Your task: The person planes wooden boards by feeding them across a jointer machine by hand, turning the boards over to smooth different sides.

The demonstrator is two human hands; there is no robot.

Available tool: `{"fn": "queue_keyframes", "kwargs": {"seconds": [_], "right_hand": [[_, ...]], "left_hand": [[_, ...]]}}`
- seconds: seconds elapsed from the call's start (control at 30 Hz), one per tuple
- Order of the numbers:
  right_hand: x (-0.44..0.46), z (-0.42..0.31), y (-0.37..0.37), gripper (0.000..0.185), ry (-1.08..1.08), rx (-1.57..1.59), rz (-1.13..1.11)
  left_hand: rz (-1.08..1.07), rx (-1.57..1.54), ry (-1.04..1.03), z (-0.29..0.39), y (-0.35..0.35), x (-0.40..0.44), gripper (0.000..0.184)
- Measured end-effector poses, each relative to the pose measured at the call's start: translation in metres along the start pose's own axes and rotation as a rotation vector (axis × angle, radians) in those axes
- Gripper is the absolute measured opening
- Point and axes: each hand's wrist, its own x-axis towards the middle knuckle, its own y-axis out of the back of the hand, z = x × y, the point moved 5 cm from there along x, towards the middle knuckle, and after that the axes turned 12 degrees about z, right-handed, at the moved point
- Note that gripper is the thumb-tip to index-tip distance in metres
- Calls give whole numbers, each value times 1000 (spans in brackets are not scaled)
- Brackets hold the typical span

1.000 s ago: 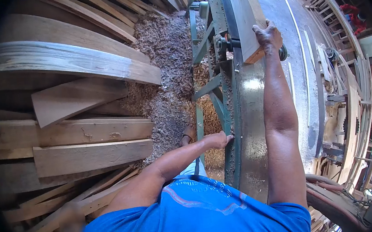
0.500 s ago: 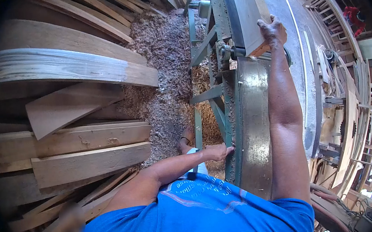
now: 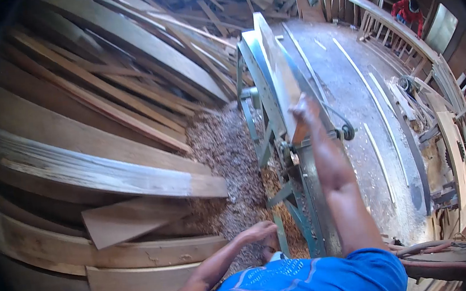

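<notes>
My right hand (image 3: 306,110) is stretched far forward, its fingers wrapped over the near end of a thick wooden board (image 3: 287,84). The board lies lengthwise on a long green-framed planing machine (image 3: 311,191), over the far part of its metal bed. My left hand (image 3: 261,231) hangs low on the left of the machine frame, apart from it. Its fingers are loosely bent and slightly blurred, with nothing visible in them. A pulley wheel (image 3: 348,131) sticks out on the machine's right side.
Stacked planks (image 3: 159,253) fill the left side, close to my left arm. Wood shavings (image 3: 228,157) cover the floor beside the machine. Long strips (image 3: 348,61) lie on the floor to the right. A person in red (image 3: 408,14) is at the far right, behind a slatted wooden frame (image 3: 395,29).
My right hand and the board have moved forward along the machine. My left hand has come off the machine's edge and dropped back to the left. The view has tilted up, showing more of the workshop.
</notes>
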Motion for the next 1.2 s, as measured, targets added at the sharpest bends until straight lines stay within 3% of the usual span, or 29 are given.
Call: {"fn": "queue_keyframes", "kwargs": {"seconds": [0.07,0.13,0.2,0.27,0.33,0.4,0.5,0.53,0.57,0.63,0.73,0.83,0.93,1.0,1.2], "right_hand": [[-38,-30,-1,67,-112,47,-89],[-79,-53,2,70,-211,111,-159],[-126,-65,-3,68,-241,280,-157],[-184,-65,-39,53,-442,940,-259],[-242,-74,-70,47,-693,1054,-436],[-291,-82,-94,52,-865,1203,-487],[-307,-94,-70,61,-948,951,-545],[-310,-88,-81,66,-953,934,-442],[-313,-82,-98,71,-947,913,-342],[-305,-95,-79,77,-945,906,-237],[-320,-97,-106,78,-1104,1136,-378],[-323,-119,-120,84,-1100,1426,-370],[-347,-113,-161,86,-1088,1709,-469],[-379,-82,-212,87,-1087,1958,-594],[-380,-97,-155,92,-1117,1724,-453]], "left_hand": [[160,-239,239,0,77,-27,60],[414,-397,270,-23,146,-49,56],[676,-527,243,30,201,-85,54],[793,-533,244,-5,241,-71,55],[847,-467,223,17,257,-72,50],[664,-720,239,4,253,-57,52],[418,-901,226,-27,240,-27,49],[341,-938,213,-36,234,-18,47],[349,-837,302,-54,235,-15,48],[438,-530,216,-28,254,-23,47],[532,-332,51,10,276,-34,47],[490,6,-66,95,308,-61,49],[383,-60,-236,110,297,-50,46],[291,-74,-222,121,285,-47,46],[258,-28,-263,120,262,-39,47]]}}
